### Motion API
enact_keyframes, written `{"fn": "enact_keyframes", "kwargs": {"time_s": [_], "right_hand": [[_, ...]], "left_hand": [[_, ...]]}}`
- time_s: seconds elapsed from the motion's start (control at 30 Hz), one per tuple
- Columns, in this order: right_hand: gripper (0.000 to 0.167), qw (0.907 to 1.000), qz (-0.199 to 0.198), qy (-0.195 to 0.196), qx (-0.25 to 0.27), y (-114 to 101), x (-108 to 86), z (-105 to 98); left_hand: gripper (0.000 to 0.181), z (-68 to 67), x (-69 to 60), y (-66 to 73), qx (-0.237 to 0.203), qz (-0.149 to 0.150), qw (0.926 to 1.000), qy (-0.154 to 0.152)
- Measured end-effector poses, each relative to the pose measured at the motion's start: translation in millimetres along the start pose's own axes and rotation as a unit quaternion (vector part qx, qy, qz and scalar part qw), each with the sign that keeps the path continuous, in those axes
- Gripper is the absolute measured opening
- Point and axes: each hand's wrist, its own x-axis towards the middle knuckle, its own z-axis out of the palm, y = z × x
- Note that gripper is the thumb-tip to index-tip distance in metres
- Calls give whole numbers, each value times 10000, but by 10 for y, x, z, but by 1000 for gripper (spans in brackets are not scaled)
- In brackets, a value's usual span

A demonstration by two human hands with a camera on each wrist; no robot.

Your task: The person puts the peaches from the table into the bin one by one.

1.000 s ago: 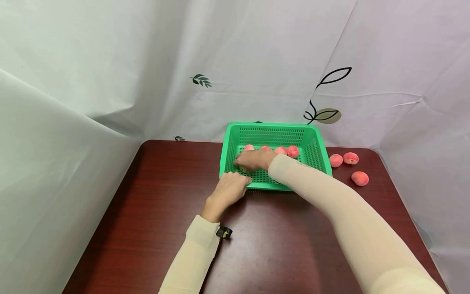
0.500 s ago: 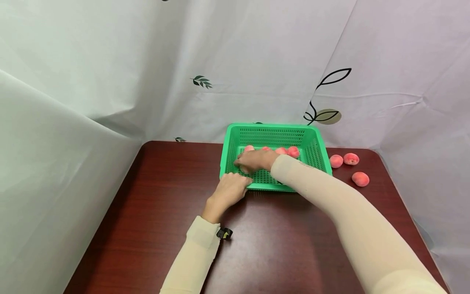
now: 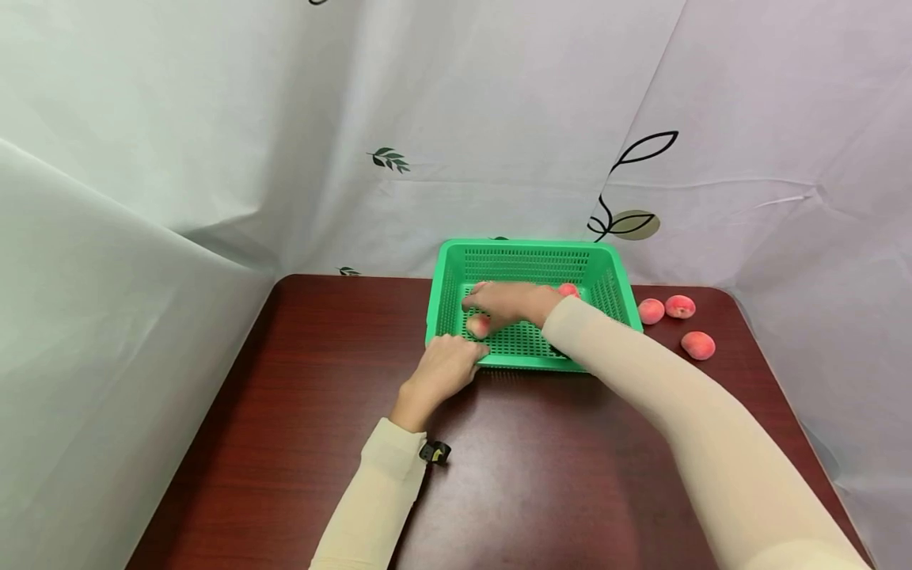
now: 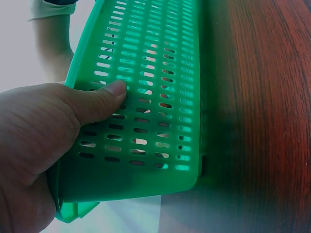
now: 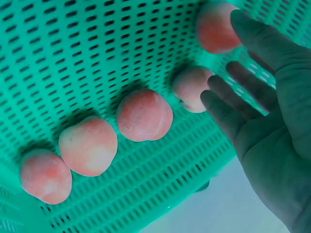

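Observation:
My left hand [image 3: 445, 366] grips the near left rim of a green perforated plastic basket [image 3: 541, 362]. In the left wrist view its thumb [image 4: 104, 102] presses the outer wall, and the other fingers are hidden behind the rim. Inside the basket, my right hand [image 3: 509, 303] hovers with fairly loose fingers. By its thumb lies one peach [image 5: 218, 27], also seen in the head view as the peach [image 3: 478, 325] at the near left corner. A row of several peaches [image 5: 145, 115] runs along the far side, one of them [image 5: 192, 89] close to the fingertips.
Three more peaches [image 3: 680, 307] lie on the dark red wooden table [image 3: 299, 380], right of the basket. White cloth [image 3: 499, 119] with leaf prints hangs behind the table and at both sides. A dark wrist strap [image 3: 435, 452] is on the left sleeve.
The right hand has let go of the peach at the near left corner and drawn slightly right, uncovering it. It now covers more of the far row. The left hand keeps its place.

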Motion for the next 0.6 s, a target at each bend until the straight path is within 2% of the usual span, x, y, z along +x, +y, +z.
{"fn": "enact_keyframes", "kwargs": {"time_s": [0.1,0.23,0.4,0.6], "right_hand": [[60,9996,-24,247,100,38,-104,-28],[57,9980,-100,590,192,82,-235,-65],[62,9945,114,947,432,115,-422,-108],[64,9893,209,1386,397,121,-659,-105]], "left_hand": [[31,10,4,5,8,18,10000,16],[33,16,4,4,-44,-2,10000,7],[35,20,6,5,-77,-3,10000,8],[35,6,3,6,-91,-27,9999,-39]]}}
